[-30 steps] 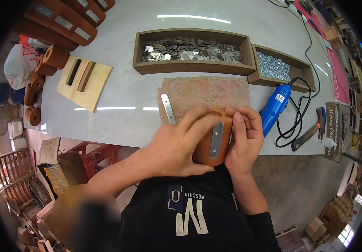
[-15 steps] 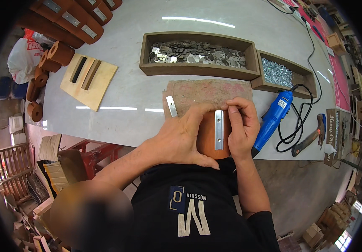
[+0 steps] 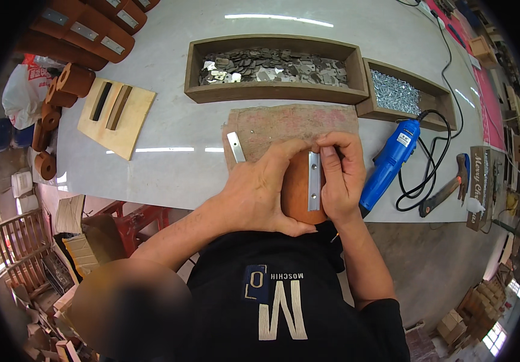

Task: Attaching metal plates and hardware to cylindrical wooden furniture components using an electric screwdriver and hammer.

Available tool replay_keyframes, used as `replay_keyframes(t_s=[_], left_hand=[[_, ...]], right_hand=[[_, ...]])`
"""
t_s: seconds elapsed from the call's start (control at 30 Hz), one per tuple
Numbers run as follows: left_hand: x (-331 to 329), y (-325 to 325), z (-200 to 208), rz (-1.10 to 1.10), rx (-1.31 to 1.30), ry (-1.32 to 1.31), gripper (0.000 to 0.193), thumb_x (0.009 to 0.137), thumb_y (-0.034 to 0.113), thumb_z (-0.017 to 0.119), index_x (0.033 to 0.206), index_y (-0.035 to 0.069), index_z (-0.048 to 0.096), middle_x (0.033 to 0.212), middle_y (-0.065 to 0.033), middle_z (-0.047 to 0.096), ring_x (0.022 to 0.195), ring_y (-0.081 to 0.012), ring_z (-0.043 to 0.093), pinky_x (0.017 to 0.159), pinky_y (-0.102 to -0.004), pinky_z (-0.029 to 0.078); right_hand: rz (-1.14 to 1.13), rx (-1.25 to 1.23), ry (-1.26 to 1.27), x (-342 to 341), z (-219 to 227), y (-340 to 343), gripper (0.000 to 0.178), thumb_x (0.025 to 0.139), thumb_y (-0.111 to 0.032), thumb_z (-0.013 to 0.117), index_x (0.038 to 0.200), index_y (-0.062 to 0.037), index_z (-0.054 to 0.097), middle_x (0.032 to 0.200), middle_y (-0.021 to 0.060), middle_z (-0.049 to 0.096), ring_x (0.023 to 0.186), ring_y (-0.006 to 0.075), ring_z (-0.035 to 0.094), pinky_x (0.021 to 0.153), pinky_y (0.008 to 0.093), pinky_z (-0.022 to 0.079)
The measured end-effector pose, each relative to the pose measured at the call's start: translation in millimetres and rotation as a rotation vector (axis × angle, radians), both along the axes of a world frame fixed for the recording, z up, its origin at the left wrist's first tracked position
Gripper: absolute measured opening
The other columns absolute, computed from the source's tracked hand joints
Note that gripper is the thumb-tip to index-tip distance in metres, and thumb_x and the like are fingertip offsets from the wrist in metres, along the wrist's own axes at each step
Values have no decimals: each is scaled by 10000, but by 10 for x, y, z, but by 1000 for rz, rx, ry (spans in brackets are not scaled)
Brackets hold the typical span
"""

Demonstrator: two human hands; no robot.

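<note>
My left hand (image 3: 254, 181) wraps round a brown rounded block (image 3: 297, 187), thumb along its near end and fingers at its far end. A silver metal strip (image 3: 313, 181) with two holes lies along the block's upper face. My right hand (image 3: 343, 175) is closed beside the strip, thumb and forefinger pinched at its far end; what they hold, if anything, is hidden. Another silver strip (image 3: 235, 147) rests by my left knuckles, on the edge of a worn brown cloth (image 3: 296, 120). A blue electric screwdriver (image 3: 391, 161) lies to the right of my right hand.
Beyond the cloth stand a wooden tray (image 3: 272, 95) of small metal plates and a smaller tray (image 3: 447, 117) of screws. At right are a black cord (image 3: 434, 166) and a hammer (image 3: 447, 193). Brown pots with metal strips (image 3: 94, 37) and a slotted board (image 3: 115, 127) sit at left.
The view has shifted slightly, so the table things sit higher and further left. My right fingertips have moved a little closer to the strip's far end. My left hand keeps its hold.
</note>
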State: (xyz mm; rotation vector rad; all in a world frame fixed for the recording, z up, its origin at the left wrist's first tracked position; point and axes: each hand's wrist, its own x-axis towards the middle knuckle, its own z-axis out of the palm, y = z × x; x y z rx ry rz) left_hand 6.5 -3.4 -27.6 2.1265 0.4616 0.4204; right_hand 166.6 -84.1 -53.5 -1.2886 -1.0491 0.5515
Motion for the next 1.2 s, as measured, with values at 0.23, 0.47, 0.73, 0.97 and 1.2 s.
replay_keyframes(t_s=[0.23, 0.47, 0.73, 0.97, 1.2], left_hand=[[12, -1, 61, -7, 19, 57, 1135, 533, 445, 942, 1434, 65, 365, 1310, -195, 505, 1152, -388, 579, 875, -450, 529], [-42, -8, 47, 11, -53, 63, 1130, 541, 455, 945, 1430, 63, 367, 1265, -178, 511, 1131, -372, 581, 893, -448, 519], [-45, -9, 35, 16, 14, 68, 1093, 545, 438, 943, 1401, 56, 383, 1232, -180, 507, 1089, -364, 588, 841, -440, 526], [-30, -40, 55, 45, 22, 44, 1076, 547, 463, 910, 1394, 79, 368, 1223, -169, 517, 971, -391, 640, 701, -478, 546], [-35, -57, 69, 48, 29, 73, 1072, 551, 453, 905, 1388, 61, 361, 1226, -167, 512, 946, -389, 649, 693, -470, 558]], right_hand=[[-117, 25, 89, -60, 7, -13, 99, 1004, -31, 542, 1095, 3, 559, 920, 72, 646, 819, 98, 615, 732, 220, 479], [-215, 0, 119, -90, 74, -77, 144, 986, -67, 610, 1097, 21, 580, 1003, 124, 715, 944, 135, 674, 813, 257, 523], [-172, -171, -330, -61, 415, -272, 112, 833, -42, 762, 935, -30, 717, 952, 68, 659, 865, 178, 626, 750, 267, 530], [-162, -274, -391, -115, 480, -256, 123, 785, -49, 795, 893, -50, 737, 938, 49, 600, 880, 201, 578, 718, 292, 512], [-215, -304, -643, -79, 558, -243, 134, 754, -70, 796, 875, -78, 737, 885, 52, 590, 863, 243, 553, 749, 360, 464]])
